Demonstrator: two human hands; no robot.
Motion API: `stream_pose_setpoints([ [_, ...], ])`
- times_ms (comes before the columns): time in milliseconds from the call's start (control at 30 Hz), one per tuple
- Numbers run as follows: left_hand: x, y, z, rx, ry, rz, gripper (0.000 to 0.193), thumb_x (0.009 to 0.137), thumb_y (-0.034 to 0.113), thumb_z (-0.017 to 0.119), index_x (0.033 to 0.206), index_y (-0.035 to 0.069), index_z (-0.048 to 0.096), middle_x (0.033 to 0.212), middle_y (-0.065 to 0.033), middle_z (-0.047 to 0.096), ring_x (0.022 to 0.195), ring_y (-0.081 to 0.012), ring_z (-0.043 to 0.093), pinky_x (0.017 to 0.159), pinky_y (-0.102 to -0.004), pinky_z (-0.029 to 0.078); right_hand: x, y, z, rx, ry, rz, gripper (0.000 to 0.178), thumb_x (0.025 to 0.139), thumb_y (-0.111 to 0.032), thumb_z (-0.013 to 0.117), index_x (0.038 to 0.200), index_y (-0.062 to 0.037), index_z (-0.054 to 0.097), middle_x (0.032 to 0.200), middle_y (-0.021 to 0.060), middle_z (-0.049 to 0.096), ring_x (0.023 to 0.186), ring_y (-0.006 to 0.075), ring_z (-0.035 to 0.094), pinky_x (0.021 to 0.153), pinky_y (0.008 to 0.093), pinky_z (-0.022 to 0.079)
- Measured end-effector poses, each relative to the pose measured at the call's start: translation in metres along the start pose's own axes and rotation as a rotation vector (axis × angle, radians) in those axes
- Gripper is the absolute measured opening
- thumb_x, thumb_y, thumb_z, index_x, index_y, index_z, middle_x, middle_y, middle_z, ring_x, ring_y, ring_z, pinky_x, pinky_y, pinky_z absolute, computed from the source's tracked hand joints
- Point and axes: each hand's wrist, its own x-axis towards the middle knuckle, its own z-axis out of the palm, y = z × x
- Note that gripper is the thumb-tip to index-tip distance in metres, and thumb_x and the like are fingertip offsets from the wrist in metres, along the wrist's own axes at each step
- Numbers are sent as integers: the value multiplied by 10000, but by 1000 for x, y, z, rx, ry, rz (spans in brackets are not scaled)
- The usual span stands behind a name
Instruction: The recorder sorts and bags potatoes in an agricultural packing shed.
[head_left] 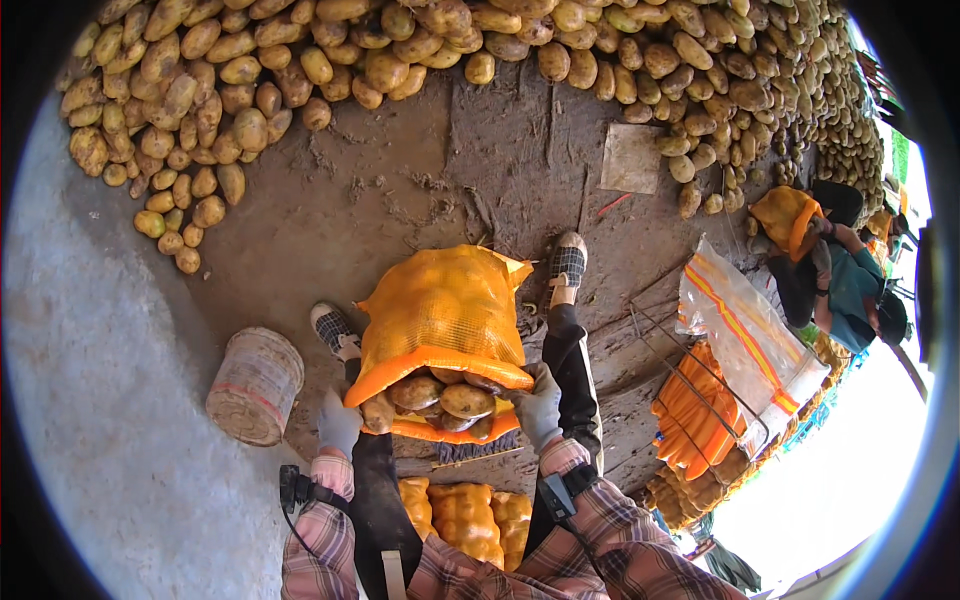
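Observation:
Between my legs stands an orange mesh sack [440, 305], well filled, its mouth gaping toward me. Several brown potatoes [467, 401] show in the opening. My left hand [340, 424], in a pale grey glove, grips the left side of the sack's rim. On the opposite side, my right hand [541, 405], gloved alike, is closed on the rim's right edge. The fingertips of both hands are partly hidden by the mesh and the gloves.
A large potato heap [390, 45] spreads across the far side. At left lies a dirty white bucket [256, 386]. Filled sacks [466, 521] sit beneath me. To the right, a wire frame [700, 400] holds orange sacks [700, 415]; beyond it a co-worker [850, 290] handles another sack.

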Motion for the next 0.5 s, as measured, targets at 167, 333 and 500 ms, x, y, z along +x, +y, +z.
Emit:
stream_pose_setpoints([
  [167,5,-21,2,26,-64,-47,376,793,70,666,1164,15,635,1008,-260,696,969,-440,665,839,-488,531,-4,-14,14,-255,-17,19,456,749,30,856,1078,-2,542,1015,50,648,939,102,603,838,251,522],
  [333,9,-7,-14,182,-315,-105,332,836,121,631,1164,77,667,1015,-225,722,1003,-389,691,862,-463,544,11,-11,-6,-250,-260,94,361,764,-1,863,1034,-2,623,991,36,687,895,92,632,818,258,543],
  [500,8,35,-27,318,-632,-150,310,889,175,581,1150,38,679,932,-207,744,882,-320,741,802,-430,574,10,-7,-21,-245,-212,111,336,763,33,834,1025,-10,627,961,26,684,864,91,632,780,251,541],
])
